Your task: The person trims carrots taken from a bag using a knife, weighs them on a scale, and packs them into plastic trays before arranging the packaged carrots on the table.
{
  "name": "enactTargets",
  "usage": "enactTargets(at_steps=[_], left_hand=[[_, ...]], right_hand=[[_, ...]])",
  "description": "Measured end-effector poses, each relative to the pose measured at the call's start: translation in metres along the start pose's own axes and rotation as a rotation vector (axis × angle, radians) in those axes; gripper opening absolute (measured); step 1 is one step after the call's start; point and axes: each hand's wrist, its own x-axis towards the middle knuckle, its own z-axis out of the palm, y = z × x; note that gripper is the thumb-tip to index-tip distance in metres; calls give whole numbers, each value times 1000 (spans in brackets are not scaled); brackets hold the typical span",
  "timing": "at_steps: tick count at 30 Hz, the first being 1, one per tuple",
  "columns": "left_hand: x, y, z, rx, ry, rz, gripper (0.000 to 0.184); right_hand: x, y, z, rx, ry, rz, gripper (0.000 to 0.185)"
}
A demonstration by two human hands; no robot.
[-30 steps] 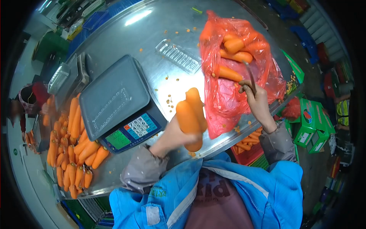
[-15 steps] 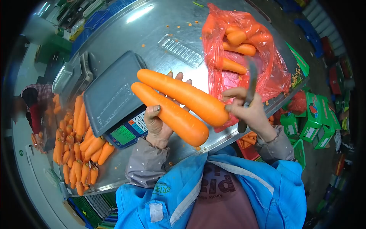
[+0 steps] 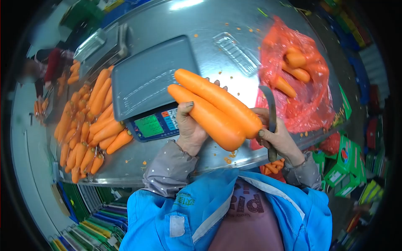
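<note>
Two large orange carrots [image 3: 209, 113] lie side by side in my left hand [image 3: 193, 131], whose thumb presses on the nearer one; its other fingers are mostly hidden beneath. My right hand [image 3: 284, 144] grips a knife [image 3: 272, 111], blade pointing away from me, while its thumb and fingers touch the thick end of the upper carrot. Left of the carrots stands a digital scale [image 3: 157, 58] with a lit green display, and what looks like a clear plastic tray lies on its platform. A red plastic bag [image 3: 307, 111] with several carrots in it rests to the right.
A heap of carrots [image 3: 94, 129] covers the table's left side. Another clear tray [image 3: 236, 54] and orange scraps lie on the metal table [image 3: 201, 46]. A second scale [image 3: 104, 48] stands behind the heap. Green boxes [image 3: 345, 163] are at the right; a person's sleeve [image 3: 54, 65] shows far left.
The two carrots have come together, their thick ends now touching. My right hand has closed in on the upper carrot's end, still with the knife. The view has shifted leftward.
</note>
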Motion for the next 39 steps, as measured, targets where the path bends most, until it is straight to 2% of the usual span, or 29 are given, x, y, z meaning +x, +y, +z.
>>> enactTargets(at_steps=[1, 3, 4, 5, 7, 11, 14, 16, 17, 19, 20, 21, 23, 24, 26, 28, 29, 31, 32, 34, 36, 39], left_hand=[[-2, 2, 0, 1, 3, 32, 68], [-4, 8, -1, -60, -8, 18, 71], [-6, 12, -2, -61, -5, 46, 71], [-7, 15, -3, -66, -4, 52, 72], [-9, 22, -5, -76, -6, 55, 73], [-11, 30, -10, -111, -38, 81, 74], [-9, 29, -8, -27, -21, 114, 74], [-2, 19, -10, 32, -32, 76, 77], [1, 12, -6, 75, -26, 41, 83], [6, -5, 5, 140, -15, -51, 86], [9, -12, 3, 166, -22, -121, 89], [13, -18, 2, 197, -22, -184, 92], [14, -25, 1, 219, -68, -261, 90], [11, -27, -1, 209, -70, -281, 89], [6, -31, -4, 204, -85, -321, 88], [15, -40, -1, 169, 32, -345, 82], [15, -42, -2, 175, 17, -355, 82], [18, -50, -2, 195, 80, -379, 81], [19, -53, -2, 204, 82, -403, 81], [25, -58, -4, 219, 92, -404, 79], [29, -60, -5, 223, 81, -408, 78], [27, -60, -9, 259, 105, -389, 76]], right_hand=[[5, 1, 4, -10, -30, -3, 60], [15, 5, 8, -36, 3, -3, 74], [19, 6, 8, -40, -2, 34, 75], [22, 4, 11, -49, -25, 33, 75], [27, 0, 16, -19, -26, 71, 64], [37, -1, 25, -32, -52, 86, 63], [38, 3, 29, 15, -53, 49, 60], [34, 3, 26, 4, -28, 29, 57], [26, 7, 16, 10, 56, 26, 57], [10, 23, -10, 300, -21, 127, 57], [-1, 31, -22, 352, -31, 63, 56], [-21, 37, -29, 364, 35, 49, 56], [-62, 49, -32, 438, 393, 28, 48], [-84, 69, -43, 469, 421, -65, 44], [-132, 92, -45, 620, 840, -56, 36], [-164, 102, -68, 797, 1070, -104, 30], [-181, 108, -70, 768, 1177, -93, 31], [-210, 135, -85, 463, 1434, 74, 32], [-222, 147, -91, 478, 1453, 82, 32], [-238, 162, -106, 178, 1467, 260, 34], [-246, 178, -128, 96, 1519, 262, 36], [-217, 156, -156, 101, 1450, 79, 28]])
